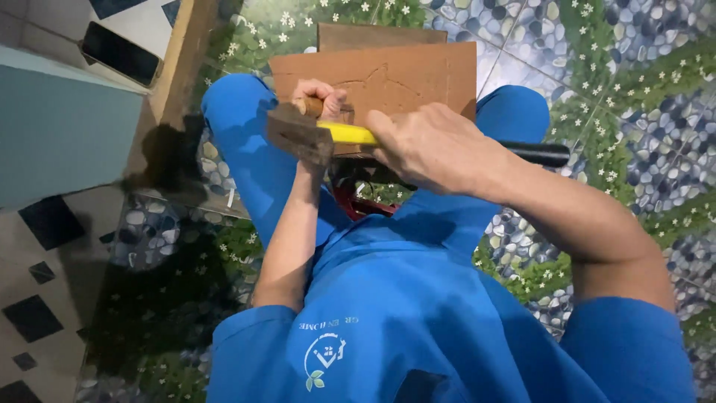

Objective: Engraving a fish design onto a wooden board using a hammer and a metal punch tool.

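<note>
My right hand (431, 146) grips a hammer by its yellow and black handle (350, 133). The hammer's rusty steel head (298, 134) hangs just over my left hand (319, 97). That left hand is closed around a wooden-handled tool (313, 107), which it holds upright against a brown wooden board (403, 75) marked with thin carved lines. The board rests across my knees, which are in blue trousers. The tool's tip is hidden behind the hammer head.
A second wooden panel (373, 34) lies under the board's far edge. A wooden post (179, 60) stands at the left beside a pale blue surface (60, 127) with a black phone (119, 52). The floor has pebble-and-flower patterned tiles (626, 89). Something red (358, 203) shows between my legs.
</note>
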